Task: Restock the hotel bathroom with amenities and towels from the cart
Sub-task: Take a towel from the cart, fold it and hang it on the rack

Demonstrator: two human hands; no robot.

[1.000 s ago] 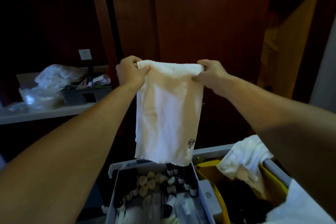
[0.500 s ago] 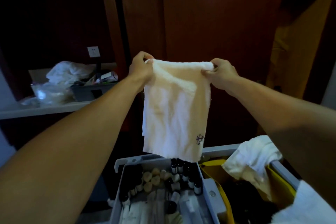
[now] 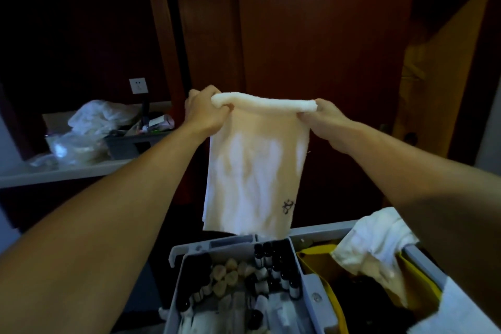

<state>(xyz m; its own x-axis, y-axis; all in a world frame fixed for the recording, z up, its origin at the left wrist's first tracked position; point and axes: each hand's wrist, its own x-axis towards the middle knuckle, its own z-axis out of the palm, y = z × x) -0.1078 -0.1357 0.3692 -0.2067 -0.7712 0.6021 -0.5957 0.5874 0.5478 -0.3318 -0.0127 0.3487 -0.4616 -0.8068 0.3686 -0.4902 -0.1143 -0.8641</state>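
White towel [image 3: 254, 176] is held up over the cart [image 3: 320, 230]; top edge is gripped by curled left hand [image 3: 206, 114] and right hand [image 3: 322, 119].

- A grey plastic housekeeping cart [image 3: 320, 228] fills the lower edge; its grey compartment tray [image 3: 309, 285] holds small dark-capped amenity bottles [image 3: 267, 255] and pale round soaps [image 3: 230, 275].
- A crumpled white towel [image 3: 374, 247] drapes over the cart's yellow bag [image 3: 320, 260].
- At left, a white shelf [image 3: 62, 173] carries crumpled clear plastic bags [image 3: 95, 116] beside a dark grey bin [image 3: 127, 141].
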